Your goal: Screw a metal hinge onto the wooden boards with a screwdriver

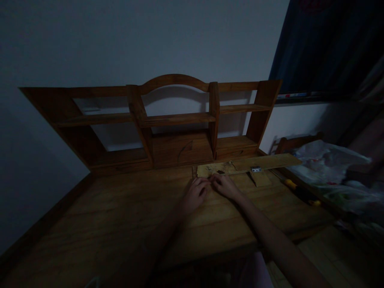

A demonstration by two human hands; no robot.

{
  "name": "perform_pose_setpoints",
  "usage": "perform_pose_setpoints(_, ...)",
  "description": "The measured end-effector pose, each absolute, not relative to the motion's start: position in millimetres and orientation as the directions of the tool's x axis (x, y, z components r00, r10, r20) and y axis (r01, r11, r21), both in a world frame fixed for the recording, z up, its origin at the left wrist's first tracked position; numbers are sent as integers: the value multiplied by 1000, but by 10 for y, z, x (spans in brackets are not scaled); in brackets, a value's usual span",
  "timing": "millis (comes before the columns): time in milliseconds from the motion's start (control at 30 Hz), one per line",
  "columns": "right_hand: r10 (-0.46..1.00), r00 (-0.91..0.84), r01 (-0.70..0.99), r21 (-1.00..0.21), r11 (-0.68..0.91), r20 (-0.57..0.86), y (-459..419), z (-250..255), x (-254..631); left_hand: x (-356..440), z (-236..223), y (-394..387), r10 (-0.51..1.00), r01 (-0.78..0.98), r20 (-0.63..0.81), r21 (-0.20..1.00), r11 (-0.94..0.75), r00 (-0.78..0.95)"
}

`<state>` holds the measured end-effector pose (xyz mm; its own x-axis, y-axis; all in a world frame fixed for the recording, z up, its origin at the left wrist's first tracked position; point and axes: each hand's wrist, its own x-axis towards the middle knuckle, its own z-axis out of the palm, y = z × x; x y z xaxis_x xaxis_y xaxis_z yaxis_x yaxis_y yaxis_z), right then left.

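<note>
Fingers on the left hand (195, 195) and the right hand (224, 186) are curled, close together at the near edge of one long board (267, 162), by its left end. It is too dark to tell if they pinch anything or how far open they are. The board lies on the tabletop (129, 216). One shiny metal piece (256, 169) is at its near edge, with one small wood piece (261, 179) just below. One yellow and black tool (301, 193) lies right of that. One wooden shelf (177, 118) stands behind the board.
</note>
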<state>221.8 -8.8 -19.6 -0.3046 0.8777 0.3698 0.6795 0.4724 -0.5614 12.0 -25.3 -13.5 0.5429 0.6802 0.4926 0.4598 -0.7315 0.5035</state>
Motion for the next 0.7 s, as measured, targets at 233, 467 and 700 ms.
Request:
perform_pose_setpoints(233, 873, -313, 674, -560, 482, 374, -108, -154, 2211, 127, -127, -248, 676, 455, 505, 501, -736, 538)
perform_pose_setpoints(467, 875, -311, 674, -563, 478, 370, -79, -192, 2218, 132, -141, -255, 687, 460, 494, 512, -725, 533)
perform_pose_setpoints(700, 872, -323, 667, -565, 486, 368, -87, -183, 2219, 124, -158, -239, 669, 441, 505, 506, -741, 545)
